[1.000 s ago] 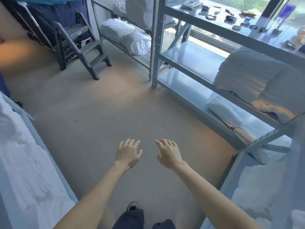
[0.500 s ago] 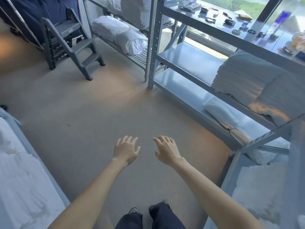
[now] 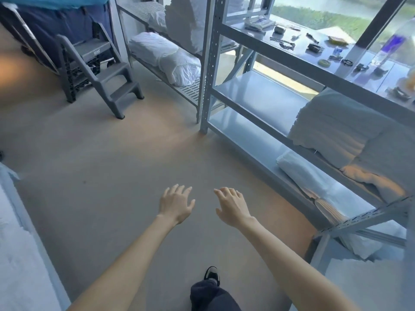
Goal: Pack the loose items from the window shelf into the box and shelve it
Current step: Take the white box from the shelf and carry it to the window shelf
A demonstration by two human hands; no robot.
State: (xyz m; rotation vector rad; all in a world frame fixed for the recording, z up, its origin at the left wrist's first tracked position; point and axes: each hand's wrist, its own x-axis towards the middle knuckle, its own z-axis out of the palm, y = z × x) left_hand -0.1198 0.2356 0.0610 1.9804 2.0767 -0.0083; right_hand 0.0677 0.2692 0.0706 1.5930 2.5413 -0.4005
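Note:
The window shelf (image 3: 253,34) is the top board of a grey metal rack at the upper right. Several small loose items lie on it: a dark bead chain (image 3: 283,43), a roll of tape (image 3: 324,62), a yellow packet (image 3: 337,39), a flat pack (image 3: 258,22) and a blue-and-clear bottle (image 3: 391,44). No box is in view. My left hand (image 3: 175,204) and my right hand (image 3: 231,206) hang side by side over the floor, palms down, fingers apart, holding nothing, well short of the shelf.
Folded grey towels (image 3: 336,126) fill the rack's middle board, a wrapped white bundle (image 3: 301,171) the bottom one. White bundles (image 3: 166,57) lie on a slatted rack behind. A grey step stool (image 3: 101,75) stands far left. White linen (image 3: 15,254) borders the left.
The view has moved closer to the window rack, and my foot has stepped forward. Both hands stay open in the same pose ahead of me.

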